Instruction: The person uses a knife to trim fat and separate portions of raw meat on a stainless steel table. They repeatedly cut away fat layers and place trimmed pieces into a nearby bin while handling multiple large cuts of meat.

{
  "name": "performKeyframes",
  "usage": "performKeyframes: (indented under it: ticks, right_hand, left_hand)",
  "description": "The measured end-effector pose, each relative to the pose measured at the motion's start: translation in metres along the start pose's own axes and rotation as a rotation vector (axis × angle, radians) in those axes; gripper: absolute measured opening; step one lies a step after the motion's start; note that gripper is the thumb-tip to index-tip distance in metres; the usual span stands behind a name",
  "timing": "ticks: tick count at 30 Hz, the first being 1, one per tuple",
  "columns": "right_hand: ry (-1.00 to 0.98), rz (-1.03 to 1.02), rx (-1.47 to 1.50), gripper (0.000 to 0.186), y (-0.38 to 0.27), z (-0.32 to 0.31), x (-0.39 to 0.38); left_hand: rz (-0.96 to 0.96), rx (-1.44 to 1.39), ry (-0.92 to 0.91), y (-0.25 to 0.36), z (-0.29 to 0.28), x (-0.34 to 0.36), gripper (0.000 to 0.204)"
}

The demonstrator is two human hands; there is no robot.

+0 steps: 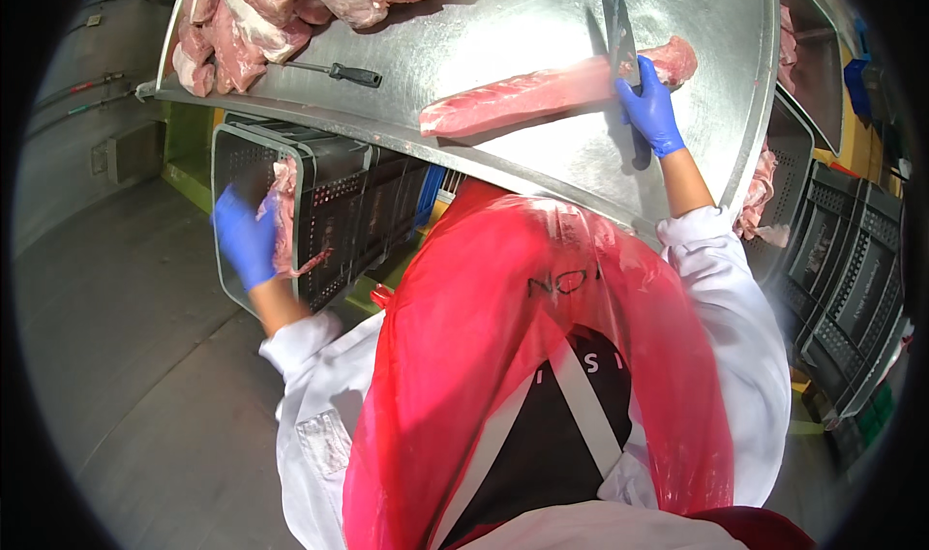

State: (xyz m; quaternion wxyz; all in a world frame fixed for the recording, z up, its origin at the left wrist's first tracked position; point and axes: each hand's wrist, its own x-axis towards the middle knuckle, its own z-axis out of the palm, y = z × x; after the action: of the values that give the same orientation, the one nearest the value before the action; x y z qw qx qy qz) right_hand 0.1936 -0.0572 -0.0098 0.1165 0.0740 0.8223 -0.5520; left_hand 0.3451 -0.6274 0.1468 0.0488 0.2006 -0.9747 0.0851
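A long strip of pale pink meat lies across the metal table in front of me. Over its right part is my right hand, in a blue glove, closed round a knife whose handle is hidden. The knife's blade points away from me, over the meat. Down at the left, my left hand, also gloved in blue, is smeared by motion at the mouth of a grey perforated crate. Meat trimmings hang in that crate right beside the hand; whether its fingers hold any of them is unclear.
Large meat pieces are heaped at the table's far left. A dark-handled tool with a thin metal shaft lies near them. The metal table has a raised rim. More crates stand at the right, one with trimmings.
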Motion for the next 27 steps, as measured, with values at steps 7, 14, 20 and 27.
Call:
performKeyframes:
  ticks: [7, 14, 20, 27]
  right_hand:
    - [0.071, -0.229, -0.198, 0.043, -0.011, 0.013, 0.01]
    - [-0.197, 0.027, -0.674, 0.02, -0.018, 0.058, -0.086]
    - [-0.162, 0.024, -0.696, 0.022, -0.021, 0.082, -0.058]
    - [-0.181, 0.145, -0.677, 0.022, -0.036, 0.104, -0.027]
  left_hand:
    - [0.787, -0.303, -0.322, 0.324, 0.091, 0.013, 0.07]
    - [0.866, -0.208, -0.492, 0.344, 0.103, 0.036, 0.055]
    - [0.915, -0.263, -0.513, 0.343, 0.106, 0.042, 0.055]
    - [1.015, -0.232, -0.504, 0.344, 0.104, 0.081, 0.042]
